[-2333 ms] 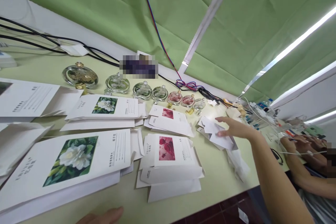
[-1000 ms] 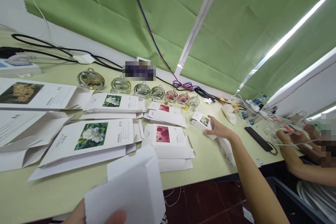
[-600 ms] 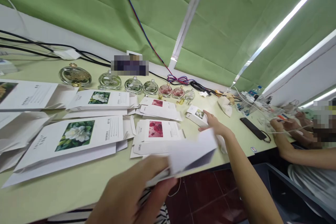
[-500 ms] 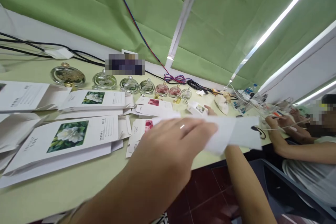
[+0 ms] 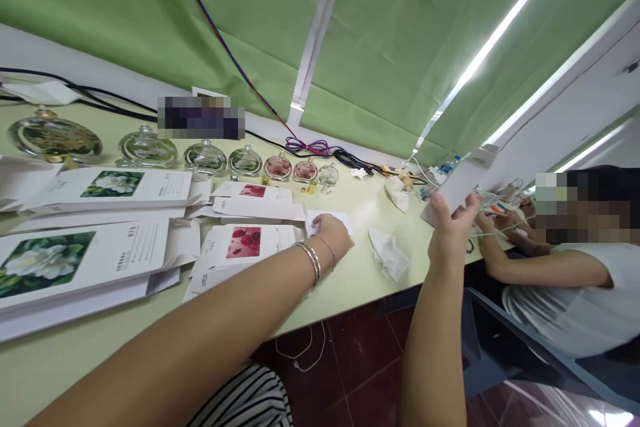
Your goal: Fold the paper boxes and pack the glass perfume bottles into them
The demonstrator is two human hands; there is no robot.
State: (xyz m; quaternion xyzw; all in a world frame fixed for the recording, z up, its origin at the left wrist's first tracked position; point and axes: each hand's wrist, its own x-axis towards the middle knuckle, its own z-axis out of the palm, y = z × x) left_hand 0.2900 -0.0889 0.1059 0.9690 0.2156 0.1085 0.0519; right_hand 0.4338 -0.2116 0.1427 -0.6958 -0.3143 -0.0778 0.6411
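My left hand (image 5: 334, 233) is down on the table, its fingers curled over a small white box (image 5: 345, 219) and partly hidden. In my raised right hand (image 5: 453, 227), a long flat white box (image 5: 457, 180) is gripped between thumb and fingers, tilted up. Left of my left hand lie flat white boxes with a red flower picture (image 5: 244, 242). Larger white boxes with a white flower picture (image 5: 47, 260) lie farther left. Behind them stands a row of round glass bottles (image 5: 205, 157), some with pink contents (image 5: 277, 167).
A crumpled white tissue (image 5: 389, 253) lies between my hands on the table (image 5: 360, 290). Bundled cables (image 5: 313, 145) run along the wall. At right sits a co-worker in a white top (image 5: 575, 280), beside a grey chair frame (image 5: 520, 340).
My left hand has moved away from the long white box and down to the table. My right hand has risen to the right and now holds a long white box. The view has turned right.
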